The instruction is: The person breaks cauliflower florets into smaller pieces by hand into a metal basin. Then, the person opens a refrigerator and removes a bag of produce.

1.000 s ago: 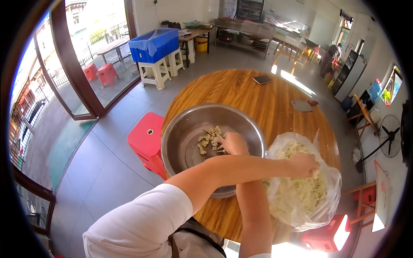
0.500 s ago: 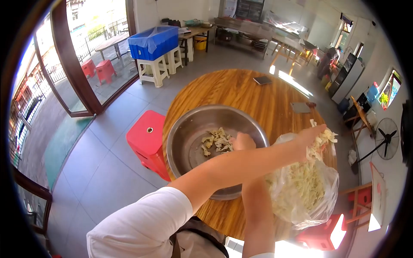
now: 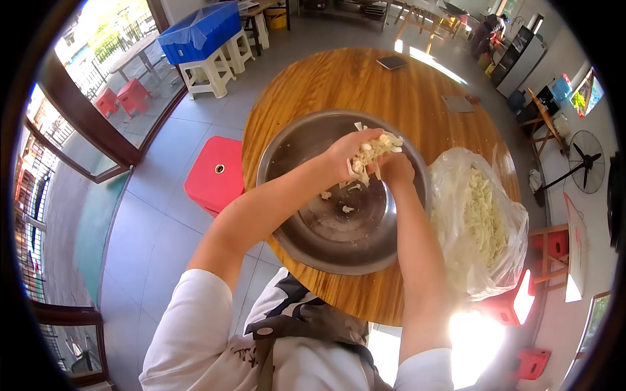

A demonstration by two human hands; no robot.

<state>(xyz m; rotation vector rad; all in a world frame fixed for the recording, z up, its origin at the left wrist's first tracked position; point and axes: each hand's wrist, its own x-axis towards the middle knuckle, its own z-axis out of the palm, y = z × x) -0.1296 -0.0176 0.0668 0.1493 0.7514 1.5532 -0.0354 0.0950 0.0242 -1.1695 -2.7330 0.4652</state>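
Note:
Above a wide steel bowl (image 3: 339,257), my left hand (image 3: 351,148) is wrapped round a clump of pale vegetable pieces (image 3: 370,158). Strips stick out past its fingers. My right hand (image 3: 398,168) is on the right side of the same clump, against it, with its fingers curled and partly hidden. A few small scraps (image 3: 348,209) lie on the bowl's bottom. Right of the bowl, a clear plastic bag (image 3: 453,260) stands open, full of pale shredded vegetable (image 3: 482,215).
The round wooden table (image 3: 313,75) bears a dark phone-like object (image 3: 392,62) and a flat grey blade (image 3: 458,103). A red stool (image 3: 212,179) stands at the left. Farther off are a blue crate (image 3: 199,36) on white stools, a fan (image 3: 586,156) and a person (image 3: 486,36).
My left hand has come back from the bag to above the bowl, holding pieces. My right hand has lifted from the bowl's bottom, where fewer pieces lie. The view has tilted down.

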